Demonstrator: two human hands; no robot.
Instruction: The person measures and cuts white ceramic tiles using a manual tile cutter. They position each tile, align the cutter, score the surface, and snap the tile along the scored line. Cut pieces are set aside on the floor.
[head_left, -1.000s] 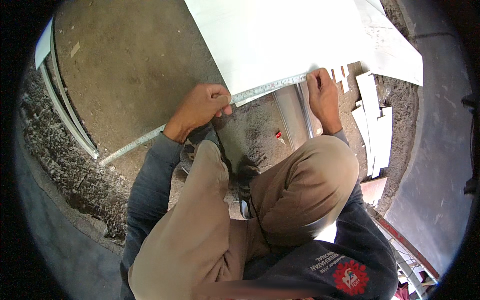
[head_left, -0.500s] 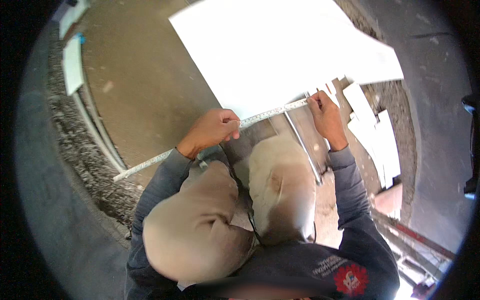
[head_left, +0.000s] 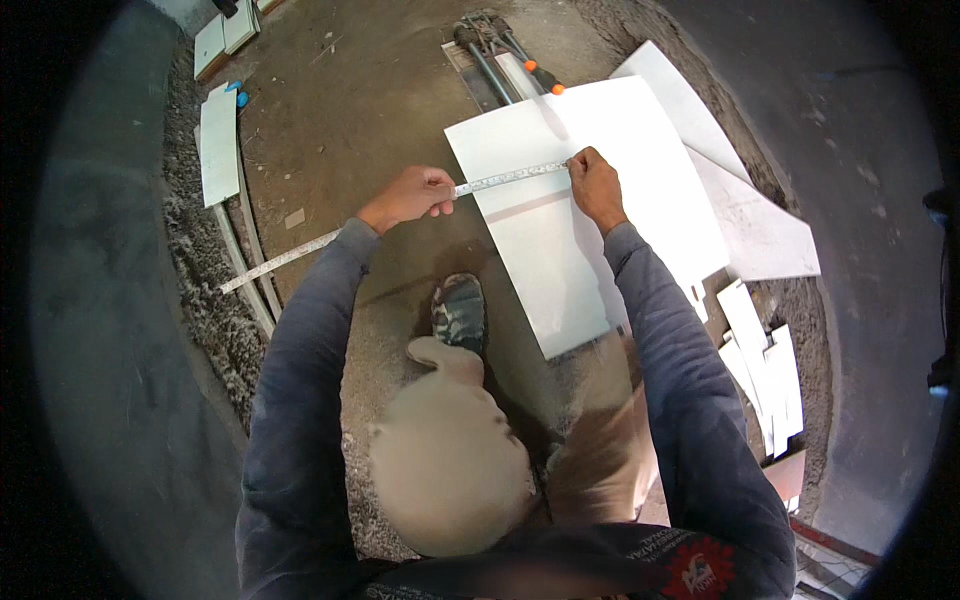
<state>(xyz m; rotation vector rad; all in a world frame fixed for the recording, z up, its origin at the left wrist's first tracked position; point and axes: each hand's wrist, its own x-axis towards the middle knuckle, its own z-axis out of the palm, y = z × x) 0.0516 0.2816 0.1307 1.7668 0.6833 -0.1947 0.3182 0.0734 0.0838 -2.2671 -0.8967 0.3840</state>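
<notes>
Measuring seems the step in hand: we hold the tape taut over the white sheet, fingers of our left hand and right hand closed on it. Its next move likely calls for even tension. Its marks are too fine to read; pale lettering sits by a red emblem on our top.

Head view: from the left of two side-by-side fisheye cameras on my head, I look downward and somewhat forward, upright and unmirrored. My black cloth shirt front, at the lower edge, lies nearest the lens; my dark-grey-sleeved forearms rise from that edge. My bare left hand and bare right hand appear above centre, farther off. Straight edges bend toward the round field's rim.
</notes>
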